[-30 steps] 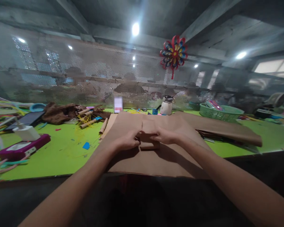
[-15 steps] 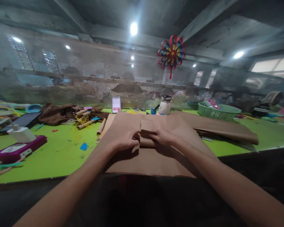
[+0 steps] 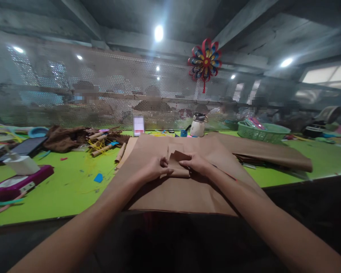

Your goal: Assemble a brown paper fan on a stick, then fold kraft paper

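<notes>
A small folded piece of brown paper (image 3: 178, 163) lies on a large brown paper sheet (image 3: 184, 191) spread over the green table (image 3: 59, 189). My left hand (image 3: 155, 168) pinches the left edge of the small piece, its fingers closed. At the right edge, my right hand (image 3: 195, 163) grips the same piece with curled fingers. One corner of the piece stands lifted between the two hands.
A purple box (image 3: 17, 184) with a white charger sits at the left. Paper rolls and brown scraps (image 3: 74, 138) lie at the back left. At the back stand a white jar (image 3: 198, 127) and a green basket (image 3: 263, 132). More brown paper (image 3: 272, 153) lies at the right. A paper pinwheel (image 3: 204, 62) hangs above.
The two hands have worked the small brown piece, and its upper corner now stands folded up. The view has shifted slightly.
</notes>
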`<state>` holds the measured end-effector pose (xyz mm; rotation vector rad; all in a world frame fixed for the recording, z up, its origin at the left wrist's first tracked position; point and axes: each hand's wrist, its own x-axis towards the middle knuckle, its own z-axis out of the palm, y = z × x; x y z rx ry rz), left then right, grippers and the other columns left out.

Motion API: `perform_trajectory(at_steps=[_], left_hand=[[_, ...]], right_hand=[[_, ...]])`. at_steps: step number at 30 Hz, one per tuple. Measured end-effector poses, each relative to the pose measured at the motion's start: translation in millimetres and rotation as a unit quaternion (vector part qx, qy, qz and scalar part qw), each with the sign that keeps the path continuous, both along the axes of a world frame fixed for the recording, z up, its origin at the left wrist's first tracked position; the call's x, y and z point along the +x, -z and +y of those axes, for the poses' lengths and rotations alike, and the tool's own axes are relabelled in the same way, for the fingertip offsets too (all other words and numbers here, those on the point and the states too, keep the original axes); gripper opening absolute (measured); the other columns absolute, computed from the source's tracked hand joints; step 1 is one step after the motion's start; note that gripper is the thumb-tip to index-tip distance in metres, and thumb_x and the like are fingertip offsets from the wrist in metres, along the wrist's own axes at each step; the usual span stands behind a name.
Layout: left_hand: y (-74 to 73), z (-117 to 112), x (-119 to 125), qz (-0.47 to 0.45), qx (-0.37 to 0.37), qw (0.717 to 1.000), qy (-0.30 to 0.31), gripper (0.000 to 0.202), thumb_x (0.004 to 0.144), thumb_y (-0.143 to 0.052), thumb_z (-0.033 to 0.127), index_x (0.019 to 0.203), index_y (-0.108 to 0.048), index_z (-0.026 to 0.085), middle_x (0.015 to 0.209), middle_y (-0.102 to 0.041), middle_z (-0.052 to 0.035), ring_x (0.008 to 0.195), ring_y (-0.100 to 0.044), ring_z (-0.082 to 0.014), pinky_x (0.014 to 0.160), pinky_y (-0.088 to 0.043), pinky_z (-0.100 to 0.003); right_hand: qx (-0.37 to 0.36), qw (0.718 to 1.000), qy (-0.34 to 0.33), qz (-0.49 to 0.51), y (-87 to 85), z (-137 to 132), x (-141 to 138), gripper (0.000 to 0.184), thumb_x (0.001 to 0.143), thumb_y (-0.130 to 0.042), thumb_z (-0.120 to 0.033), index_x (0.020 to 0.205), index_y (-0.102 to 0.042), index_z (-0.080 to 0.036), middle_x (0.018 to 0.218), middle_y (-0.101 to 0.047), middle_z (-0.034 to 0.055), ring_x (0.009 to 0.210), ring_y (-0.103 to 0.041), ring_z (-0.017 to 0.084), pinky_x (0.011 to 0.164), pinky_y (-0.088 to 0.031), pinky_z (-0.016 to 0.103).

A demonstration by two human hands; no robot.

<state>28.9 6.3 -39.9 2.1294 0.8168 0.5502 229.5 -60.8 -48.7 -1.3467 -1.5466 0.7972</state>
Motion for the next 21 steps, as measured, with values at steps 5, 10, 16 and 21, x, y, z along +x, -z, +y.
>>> perform_trajectory(at_steps=[5,10,16,21], left_hand=[[-0.3,-1.3,2.8,-0.007,-0.037,0.999,-0.013,0.023,0.066,-0.066,0.031,0.078,-0.052,0.016,0.065,-0.056,0.0021,0.056,-0.048,-0.0106,0.053,-0.035,-0.024],[1.4,-2.2,6.1,-0.019,-0.062,0.997,-0.037,0.027,0.063,-0.070,0.027,0.080,-0.052,0.016,0.057,-0.052,0.0053,0.049,-0.044,-0.0087,0.049,-0.031,-0.023],[5.1,-4.2,7.9,-0.056,-0.078,0.994,-0.042,0.026,0.062,-0.069,0.025,0.077,-0.050,0.017,0.053,-0.052,0.0066,0.048,-0.046,-0.0085,0.050,-0.034,-0.022],[7.5,-1.3,9.4,-0.061,-0.087,0.993,-0.056,0.026,0.059,-0.069,0.021,0.073,-0.048,0.018,0.049,-0.053,0.0074,0.043,-0.044,-0.0083,0.047,-0.032,-0.022]], right_hand=[[-0.024,0.996,0.015,0.087,0.8,-1.0,1.1,0.049,0.065,-0.069,-0.029,0.111,-0.065,-0.010,0.079,-0.069,0.0046,0.057,-0.055,0.012,0.051,-0.041,0.022],[-0.026,0.990,0.013,0.136,-3.1,-2.9,-2.9,0.042,0.060,-0.072,-0.021,0.101,-0.069,-0.012,0.084,-0.071,0.0037,0.069,-0.060,0.014,0.061,-0.045,0.024],[-0.037,0.982,0.003,0.187,-1.1,-1.1,-2.4,0.045,0.058,-0.076,-0.020,0.102,-0.067,-0.013,0.081,-0.070,0.0030,0.068,-0.061,0.014,0.059,-0.047,0.023],[-0.043,0.968,-0.006,0.248,3.6,1.8,7.5,0.036,0.059,-0.078,-0.029,0.089,-0.064,-0.015,0.074,-0.067,0.0026,0.059,-0.060,0.012,0.052,-0.048,0.022]])
